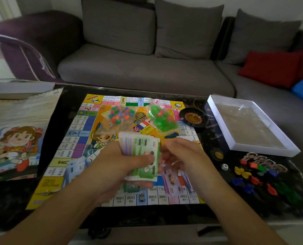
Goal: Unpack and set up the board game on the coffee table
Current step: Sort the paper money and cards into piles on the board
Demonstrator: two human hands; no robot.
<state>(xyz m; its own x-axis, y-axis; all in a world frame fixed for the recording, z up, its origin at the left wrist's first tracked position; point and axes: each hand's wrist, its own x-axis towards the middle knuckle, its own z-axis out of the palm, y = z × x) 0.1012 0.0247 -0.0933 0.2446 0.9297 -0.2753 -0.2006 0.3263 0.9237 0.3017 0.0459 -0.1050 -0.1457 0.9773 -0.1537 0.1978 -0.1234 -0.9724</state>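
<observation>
Head view shows the left hand (122, 163) clamped on a play-money wad (141, 152) over the board (72, 138) at six o'clock, right hand (179, 156) fingers curled, grasp unclear; peel notes singly.

Yellow-cornered game board (80, 138) lies on the glossy black bench (209, 142); green and lilac play money (143, 156) dead centre. At one o'clock, a bag of green pieces (162, 119); grey sofa (138, 68) at twelve, red cushion (271, 68) at two.
</observation>
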